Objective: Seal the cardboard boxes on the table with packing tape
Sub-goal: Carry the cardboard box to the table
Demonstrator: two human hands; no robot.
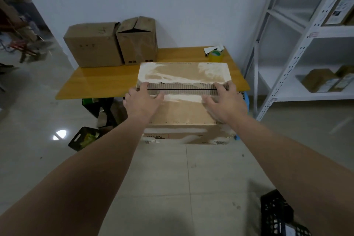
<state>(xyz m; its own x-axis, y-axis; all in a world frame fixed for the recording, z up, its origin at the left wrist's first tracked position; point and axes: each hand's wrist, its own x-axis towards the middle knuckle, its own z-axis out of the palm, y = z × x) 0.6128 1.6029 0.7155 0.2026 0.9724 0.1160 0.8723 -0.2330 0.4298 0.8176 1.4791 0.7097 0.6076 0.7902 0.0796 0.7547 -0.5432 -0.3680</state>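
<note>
A large worn cardboard box (183, 74) sits at the near edge of the wooden table (107, 80), its two top flaps closed with a dark seam between them. My left hand (142, 99) presses flat on the near flap at the seam's left end. At the right end of the seam my right hand (224, 101) lies flat on the same flap. A yellowish roll of packing tape (216, 56) stands at the table's back right. Two more cardboard boxes (93, 44) (137, 41) stand at the back left; the right one has flaps partly raised.
A white metal shelving unit (298, 44) with parcels stands to the right. Black bags (84, 138) lie on the tiled floor under and left of the table. A black plastic crate (277, 216) is at the lower right. Clutter fills the far left.
</note>
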